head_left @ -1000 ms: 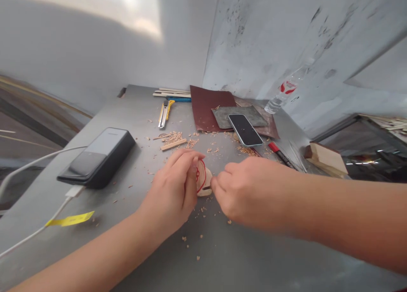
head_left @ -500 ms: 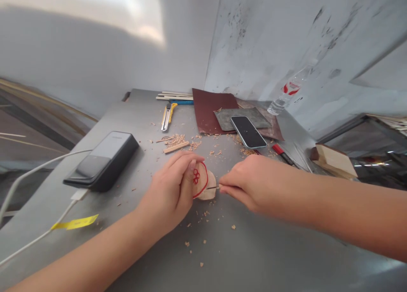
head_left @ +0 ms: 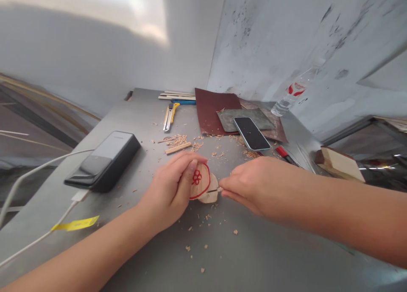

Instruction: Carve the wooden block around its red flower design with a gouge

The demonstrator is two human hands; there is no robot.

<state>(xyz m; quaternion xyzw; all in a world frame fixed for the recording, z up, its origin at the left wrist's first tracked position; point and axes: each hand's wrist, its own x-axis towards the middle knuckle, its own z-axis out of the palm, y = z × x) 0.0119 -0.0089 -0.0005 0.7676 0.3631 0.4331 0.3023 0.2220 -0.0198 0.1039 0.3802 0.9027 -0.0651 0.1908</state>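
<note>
Head view: clamping a red-marked wood piece [head_left: 201,182] in the left hand [head_left: 170,190], pinching a thin sliver [head_left: 219,189] with the right hand [head_left: 251,186] into its 3 o'clock slit [head_left: 210,192], needing steady, gentle pressure next.

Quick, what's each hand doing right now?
Left hand: closed, holding a flat wooden piece marked in red.
Right hand: pinched closed on a thin item, too small to identify.

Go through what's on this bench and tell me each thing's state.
Left hand, gripping the wood piece.
Wood piece, marked in red.
Right hand, pinching a thin strip against the wood piece.
Phone, face up, screen dark.
Power bank, white cable attached.
Utility knife, lying on the bench.
</note>
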